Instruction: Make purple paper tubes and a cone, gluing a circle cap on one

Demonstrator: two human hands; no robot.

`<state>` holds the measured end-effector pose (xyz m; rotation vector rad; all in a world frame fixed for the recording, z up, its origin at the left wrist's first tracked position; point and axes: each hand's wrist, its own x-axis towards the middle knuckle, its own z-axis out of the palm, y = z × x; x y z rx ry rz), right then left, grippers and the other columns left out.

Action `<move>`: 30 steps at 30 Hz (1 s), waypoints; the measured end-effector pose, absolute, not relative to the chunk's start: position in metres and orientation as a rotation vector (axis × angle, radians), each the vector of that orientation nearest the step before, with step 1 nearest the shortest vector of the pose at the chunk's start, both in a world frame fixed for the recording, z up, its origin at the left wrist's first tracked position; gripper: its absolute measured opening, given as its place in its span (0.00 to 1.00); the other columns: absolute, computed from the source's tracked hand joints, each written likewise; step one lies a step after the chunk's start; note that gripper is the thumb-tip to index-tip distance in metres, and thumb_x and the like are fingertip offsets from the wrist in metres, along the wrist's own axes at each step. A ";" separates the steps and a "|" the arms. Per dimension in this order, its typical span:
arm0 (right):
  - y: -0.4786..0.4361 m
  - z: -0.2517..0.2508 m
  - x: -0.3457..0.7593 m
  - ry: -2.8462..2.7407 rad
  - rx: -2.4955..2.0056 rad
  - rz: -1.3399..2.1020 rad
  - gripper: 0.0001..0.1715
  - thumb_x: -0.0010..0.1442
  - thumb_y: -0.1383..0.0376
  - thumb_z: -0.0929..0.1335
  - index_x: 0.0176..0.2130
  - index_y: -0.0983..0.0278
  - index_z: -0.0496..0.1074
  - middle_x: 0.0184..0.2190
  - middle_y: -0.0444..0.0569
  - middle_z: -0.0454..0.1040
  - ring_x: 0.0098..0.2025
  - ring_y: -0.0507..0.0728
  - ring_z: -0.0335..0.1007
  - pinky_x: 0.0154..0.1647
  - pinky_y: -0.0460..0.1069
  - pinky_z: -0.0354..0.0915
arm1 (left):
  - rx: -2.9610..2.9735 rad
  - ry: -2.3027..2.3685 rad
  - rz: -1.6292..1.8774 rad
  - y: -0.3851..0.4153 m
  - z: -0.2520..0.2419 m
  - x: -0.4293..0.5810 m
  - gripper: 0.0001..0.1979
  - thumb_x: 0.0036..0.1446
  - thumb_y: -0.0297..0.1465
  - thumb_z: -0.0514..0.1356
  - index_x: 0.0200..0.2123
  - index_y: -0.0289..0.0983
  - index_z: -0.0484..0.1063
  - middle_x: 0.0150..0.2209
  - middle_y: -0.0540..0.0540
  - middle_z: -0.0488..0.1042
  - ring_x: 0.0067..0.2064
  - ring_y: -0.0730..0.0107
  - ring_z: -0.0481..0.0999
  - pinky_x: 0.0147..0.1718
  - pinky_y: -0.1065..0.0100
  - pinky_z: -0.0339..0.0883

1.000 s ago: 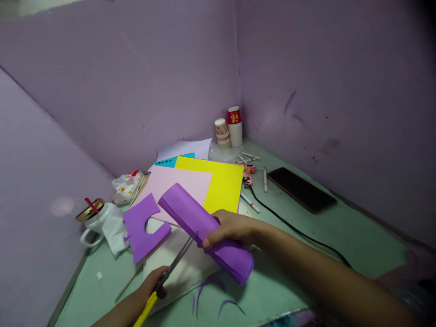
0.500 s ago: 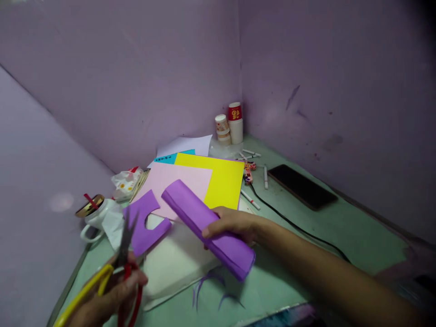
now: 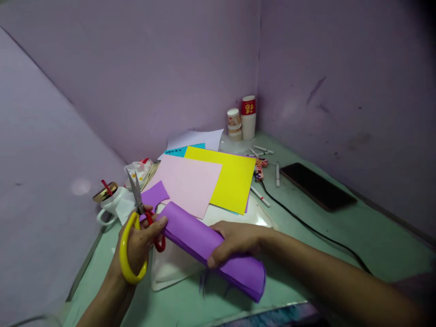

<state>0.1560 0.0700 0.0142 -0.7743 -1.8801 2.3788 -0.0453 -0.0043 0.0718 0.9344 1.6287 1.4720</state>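
My left hand (image 3: 139, 238) is closed around scissors (image 3: 139, 200) with one yellow and one red handle; their blades point up and stand slightly apart. Its thumb also presses on the left end of a rolled purple sheet of paper (image 3: 190, 229). Further down the same roll, my right hand (image 3: 238, 240) grips it, thumb on top, fingers hidden underneath. Behind the scissors lies a cut purple paper piece (image 3: 155, 194), partly covered by my left hand and the roll. Pink paper (image 3: 190, 181) and yellow paper (image 3: 235, 181) lie just beyond the roll.
A white tray-like board (image 3: 177, 268) lies beneath the papers. A white mug (image 3: 111, 204) stands left. At the back are paper cups (image 3: 248, 125); a phone (image 3: 316, 186), a black cable (image 3: 306, 231) and several cigarettes (image 3: 277, 175) lie right. Walls border the table.
My left hand has come up and right with the scissors, and its thumb now touches the roll's end. The roll has come lower in view. The camera view has shifted slightly.
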 end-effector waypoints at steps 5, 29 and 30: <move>0.070 0.013 0.156 -1.844 -0.732 2.435 0.32 0.34 0.56 0.78 0.39 0.63 0.73 0.32 0.46 0.73 0.29 0.53 0.69 0.28 0.46 0.68 | 0.926 1.646 1.422 -0.002 0.071 -0.047 0.28 0.34 0.31 0.71 0.38 0.39 0.61 0.21 0.58 0.67 0.17 0.75 0.68 0.13 0.74 0.63; 0.076 0.021 0.160 -1.969 -0.803 2.123 0.36 0.35 0.50 0.77 0.42 0.65 0.74 0.35 0.49 0.73 0.34 0.56 0.69 0.31 0.47 0.66 | 0.929 1.606 1.518 -0.003 0.084 -0.052 0.21 0.40 0.36 0.68 0.36 0.40 0.62 0.18 0.57 0.68 0.15 0.72 0.67 0.12 0.71 0.64; 0.078 0.021 0.161 -1.883 -0.818 2.128 0.35 0.36 0.51 0.77 0.42 0.65 0.73 0.35 0.48 0.73 0.34 0.56 0.69 0.31 0.47 0.66 | 0.941 1.616 1.518 -0.005 0.085 -0.054 0.21 0.40 0.36 0.68 0.36 0.40 0.62 0.20 0.55 0.71 0.17 0.72 0.69 0.14 0.71 0.66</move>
